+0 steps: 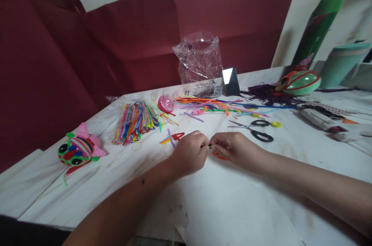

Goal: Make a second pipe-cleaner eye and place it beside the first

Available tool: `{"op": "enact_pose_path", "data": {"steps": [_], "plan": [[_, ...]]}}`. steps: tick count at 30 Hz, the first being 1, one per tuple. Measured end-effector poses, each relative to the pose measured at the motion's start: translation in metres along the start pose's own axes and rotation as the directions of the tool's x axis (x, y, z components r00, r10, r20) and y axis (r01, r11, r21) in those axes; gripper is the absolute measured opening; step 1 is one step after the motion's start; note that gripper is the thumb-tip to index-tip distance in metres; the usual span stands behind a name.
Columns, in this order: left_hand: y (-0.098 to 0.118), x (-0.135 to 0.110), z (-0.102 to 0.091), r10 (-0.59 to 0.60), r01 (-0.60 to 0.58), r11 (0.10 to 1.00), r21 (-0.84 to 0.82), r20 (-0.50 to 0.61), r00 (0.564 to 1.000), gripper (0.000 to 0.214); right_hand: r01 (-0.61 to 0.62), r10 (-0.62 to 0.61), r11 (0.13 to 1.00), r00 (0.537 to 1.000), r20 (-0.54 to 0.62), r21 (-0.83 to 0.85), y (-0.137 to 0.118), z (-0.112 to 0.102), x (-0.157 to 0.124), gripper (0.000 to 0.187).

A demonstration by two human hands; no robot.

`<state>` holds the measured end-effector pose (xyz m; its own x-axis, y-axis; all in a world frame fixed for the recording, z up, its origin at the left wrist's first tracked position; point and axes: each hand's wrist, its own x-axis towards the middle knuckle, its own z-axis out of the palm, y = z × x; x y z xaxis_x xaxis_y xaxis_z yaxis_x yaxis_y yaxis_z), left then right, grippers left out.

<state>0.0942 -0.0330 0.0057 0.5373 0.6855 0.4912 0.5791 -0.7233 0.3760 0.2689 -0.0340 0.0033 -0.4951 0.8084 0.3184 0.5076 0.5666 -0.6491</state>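
Observation:
My left hand [190,152] and my right hand [232,147] meet over the middle of the white table, fingers closed in a pinch. Between their fingertips shows a small dark piece [210,146], partly green, too small and covered to name. Below my right hand's fingers is an orange-red piece [219,155], half hidden; whether it is held or lies on the table I cannot tell. Just beyond my left hand lie a bent red pipe cleaner [178,136] and short purple and orange pieces. Black-handled scissors [255,129] lie beyond my right hand, blades pointing left.
At left sits a colourful fish-like craft figure [80,148]. Behind are a bag of pipe cleaners [138,122], a pink ball [166,103], loose pipe cleaners [212,103], a clear plastic bag [200,61] and a phone [231,82]. A green balloon-shaped figure [303,82] and glue gun [343,131] are right.

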Motion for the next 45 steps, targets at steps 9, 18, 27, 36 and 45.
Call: {"op": "enact_pose_path", "data": {"steps": [9, 18, 27, 36, 45], "plan": [[0.009, 0.003, 0.0, -0.257, 0.197, 0.953, -0.23, -0.267, 0.929, 0.006, -0.173, 0.216, 0.776, 0.976, 0.002, 0.607, -0.01, 0.003, 0.003, 0.028], [0.014, -0.001, 0.012, -0.308, 0.242, 0.937, -0.254, -0.267, 0.913, 0.008, -0.083, 0.174, 0.814, 0.979, -0.105, 0.574, -0.006, 0.013, -0.001, 0.029], [0.009, 0.002, 0.003, -0.287, 0.258, 0.941, -0.221, -0.111, 0.952, 0.008, -0.101, 0.167, 0.865, 0.982, -0.091, 0.492, -0.005, 0.007, 0.0, 0.025], [0.004, 0.002, -0.003, -0.098, 0.092, 0.992, -0.081, -0.066, 0.993, 0.011, -0.062, 0.071, 0.989, 0.996, -0.059, 0.138, -0.004, -0.001, -0.001, 0.013], [0.006, 0.0, 0.0, -0.005, -0.002, 0.996, -0.084, -0.088, 0.996, 0.012, -0.004, 0.006, 0.999, 1.0, -0.029, 0.053, -0.005, -0.002, -0.001, 0.011]]}}
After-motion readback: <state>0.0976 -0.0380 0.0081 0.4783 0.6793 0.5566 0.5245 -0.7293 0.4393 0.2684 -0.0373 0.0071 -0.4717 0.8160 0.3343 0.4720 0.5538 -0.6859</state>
